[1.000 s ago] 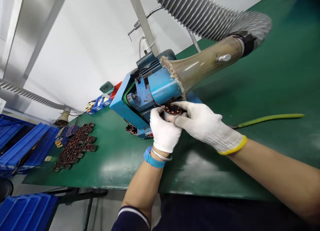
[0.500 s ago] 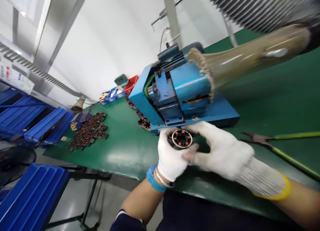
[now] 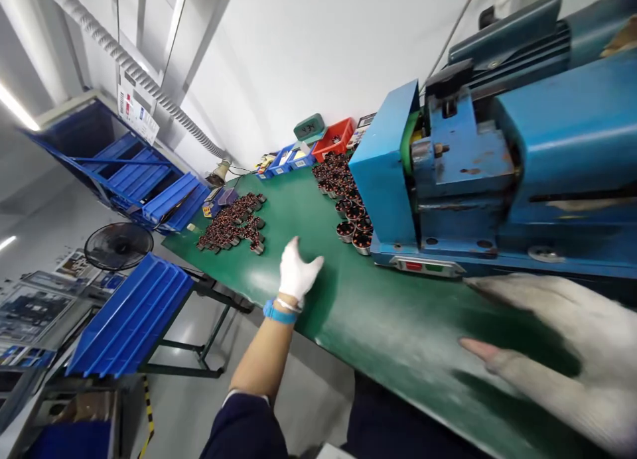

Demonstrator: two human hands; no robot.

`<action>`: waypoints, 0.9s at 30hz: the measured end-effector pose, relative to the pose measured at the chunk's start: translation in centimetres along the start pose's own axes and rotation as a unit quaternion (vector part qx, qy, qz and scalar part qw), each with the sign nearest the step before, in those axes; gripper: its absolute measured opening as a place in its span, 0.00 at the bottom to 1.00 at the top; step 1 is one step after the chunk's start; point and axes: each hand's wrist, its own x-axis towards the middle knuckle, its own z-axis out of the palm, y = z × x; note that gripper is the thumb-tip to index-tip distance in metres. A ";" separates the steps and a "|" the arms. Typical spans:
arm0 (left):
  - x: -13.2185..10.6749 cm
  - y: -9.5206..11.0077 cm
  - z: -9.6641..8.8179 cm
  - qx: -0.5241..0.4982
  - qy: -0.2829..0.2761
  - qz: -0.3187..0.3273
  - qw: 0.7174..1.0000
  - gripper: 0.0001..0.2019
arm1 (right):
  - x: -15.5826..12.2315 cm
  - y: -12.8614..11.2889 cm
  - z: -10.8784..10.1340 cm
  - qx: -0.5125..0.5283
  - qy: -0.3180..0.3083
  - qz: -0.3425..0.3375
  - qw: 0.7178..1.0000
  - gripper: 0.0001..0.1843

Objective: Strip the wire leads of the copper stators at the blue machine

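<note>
My left hand, in a white glove with a blue wristband, is stretched out to the left over the green table. Its fingers are spread and it holds nothing. It is nearest to a flat pile of copper-wound stators, a short way off. My right hand, also gloved, lies low at the right in front of the blue machine, fingers extended and apart, with nothing seen in it. A row of stators stands along the machine's left side.
Small blue and red bins and a green digital clock sit at the table's far end. Blue trays and a blue rack stand left of the table, with a floor fan between them.
Both hands held a stator in front of the machine before. Now my left hand has swung out to the left, open, and the view has turned left. The stator is out of sight.
</note>
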 end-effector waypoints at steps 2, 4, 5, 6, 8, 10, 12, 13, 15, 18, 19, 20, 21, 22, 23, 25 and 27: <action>1.7 1.6 1.9 -0.033 -0.070 0.037 0.996 0.37 | 0.1 1.0 0.1 -0.021 0.002 -0.042 0.999 0.22; 3.3 3.1 3.9 -0.070 -0.114 0.071 0.989 0.35 | 0.2 2.0 0.2 -0.034 0.003 -0.053 0.998 0.21; 3.9 3.6 4.7 -0.088 -0.127 0.085 0.984 0.34 | 0.1 2.4 0.2 -0.036 0.001 -0.042 0.998 0.20; 4.4 3.9 5.4 -0.106 -0.133 0.094 0.981 0.33 | 0.1 2.6 0.2 -0.035 -0.001 -0.029 0.999 0.19; 4.8 4.0 6.2 -0.135 -0.128 0.097 0.978 0.30 | 0.1 2.9 0.1 -0.024 -0.017 -0.004 1.000 0.17; 4.5 3.7 5.9 -0.155 -0.104 0.082 0.979 0.26 | 0.3 2.6 0.0 -0.007 -0.029 0.011 0.999 0.17; 3.5 3.2 4.6 -0.176 -0.074 0.068 0.979 0.24 | 0.6 1.8 -0.2 0.008 -0.042 0.011 0.999 0.18; 2.7 3.1 3.7 -0.186 -0.064 0.064 0.978 0.23 | 0.8 1.1 -0.3 0.016 -0.049 0.010 0.999 0.19; 0.4 3.4 2.2 -0.213 -0.070 0.067 0.972 0.22 | 1.0 -0.4 -0.5 0.031 -0.074 0.023 0.997 0.19; -4.0 5.0 1.5 -0.278 -0.151 0.088 0.944 0.27 | 0.9 -3.0 -0.6 0.046 -0.085 0.093 0.991 0.22; -5.5 5.8 1.8 -0.292 -0.188 0.100 0.932 0.28 | 0.9 -3.8 -0.5 0.050 -0.031 0.127 0.990 0.22; -6.9 6.6 2.3 -0.299 -0.216 0.116 0.922 0.29 | 1.0 -4.4 -0.6 0.075 -0.017 0.143 0.987 0.24; -8.1 7.4 2.9 -0.296 -0.236 0.139 0.915 0.28 | 1.2 -5.0 -0.7 0.117 -0.004 0.148 0.982 0.24; -9.1 8.3 3.4 -0.285 -0.247 0.168 0.911 0.27 | 1.6 -5.4 -0.9 0.161 0.012 0.159 0.974 0.23; -9.9 9.0 4.0 -0.271 -0.252 0.200 0.907 0.26 | 2.0 -5.6 -1.4 0.200 0.027 0.171 0.964 0.21; -10.7 10.3 4.8 -0.244 -0.261 0.254 0.899 0.25 | 2.9 -5.5 -2.6 0.267 0.051 0.204 0.941 0.14; -10.9 11.4 5.2 -0.222 -0.275 0.268 0.896 0.25 | 3.8 -5.0 -4.2 0.313 0.106 0.268 0.905 0.11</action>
